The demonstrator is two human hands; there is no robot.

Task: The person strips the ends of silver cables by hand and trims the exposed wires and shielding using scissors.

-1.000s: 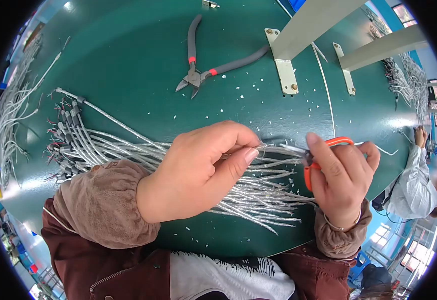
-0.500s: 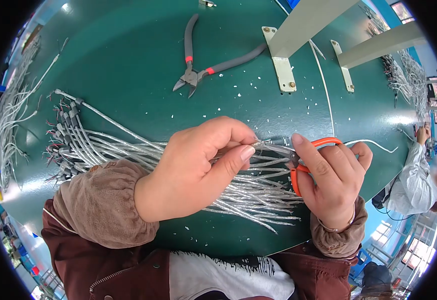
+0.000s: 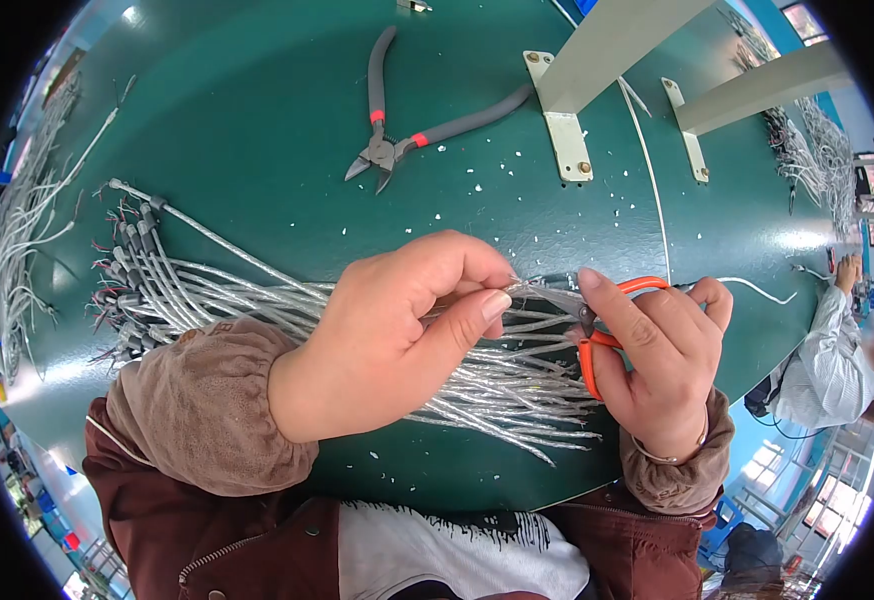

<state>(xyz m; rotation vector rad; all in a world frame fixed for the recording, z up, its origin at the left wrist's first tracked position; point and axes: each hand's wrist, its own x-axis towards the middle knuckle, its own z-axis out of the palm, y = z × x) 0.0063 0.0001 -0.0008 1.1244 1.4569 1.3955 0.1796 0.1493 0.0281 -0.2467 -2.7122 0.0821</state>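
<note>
My left hand is closed, with thumb and forefinger pinching the end of a silvery braided cable. Orange-handled scissors are in my right hand, its fingers through and around the handles. The scissor blades point left, close to my left fingertips and the cable end; whether they touch the strands I cannot tell. Beneath both hands lies a bundle of clear-sheathed silver cables. The bundle's left ends carry grey sleeves and thin dark and red wires.
Diagonal cutters with grey handles lie spread on the green table. Cream metal brackets are bolted down at the back right. White scraps are scattered about. More cables lie far left. A person sits at the right.
My right hand and the scissors have shifted slightly left, toward my left fingertips. The left hand keeps its pinch almost unmoved.
</note>
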